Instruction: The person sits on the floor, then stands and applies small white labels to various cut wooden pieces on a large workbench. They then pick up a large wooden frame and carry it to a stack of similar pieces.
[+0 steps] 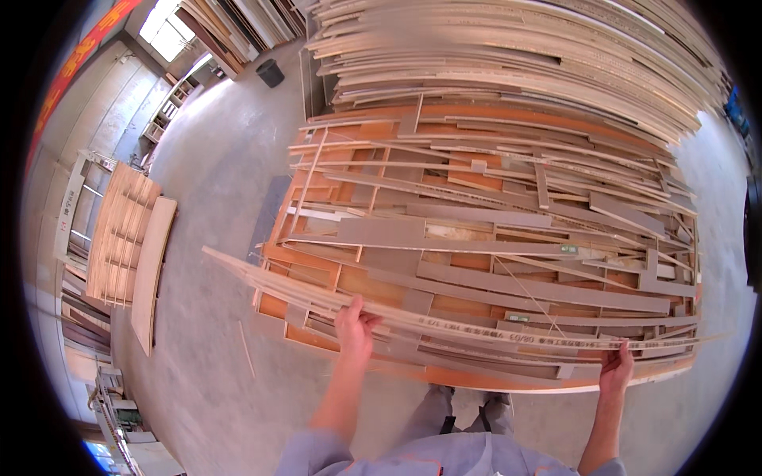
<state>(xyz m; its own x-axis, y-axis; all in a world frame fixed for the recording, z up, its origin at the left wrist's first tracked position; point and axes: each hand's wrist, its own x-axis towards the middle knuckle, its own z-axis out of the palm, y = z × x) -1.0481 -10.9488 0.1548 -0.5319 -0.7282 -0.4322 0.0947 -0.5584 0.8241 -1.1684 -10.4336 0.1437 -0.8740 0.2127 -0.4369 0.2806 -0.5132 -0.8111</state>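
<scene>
A thin bundle of long, pale wooden strips (484, 332), with dark printing along one edge, stretches across in front of me. My left hand (356, 327) is closed around the bundle left of its middle. Toward the right end, my right hand (617, 366) grips it with the fingers curled over the edge. The strips' left ends fan apart and stick out past the pile. Beneath and beyond them lies a broad, jumbled pile of board offcuts (476, 214), grey-brown and pale, on orange panels (432, 374). Whether the strips touch the pile is hard to tell.
A tall stack of long boards (508, 55) rises behind the pile. At the left stand a stack of wooden panels (119, 230) and a leaning board (151, 274). A dark bucket (270, 73) stands on the grey floor (214, 190). One loose strip (248, 349) lies near the pile.
</scene>
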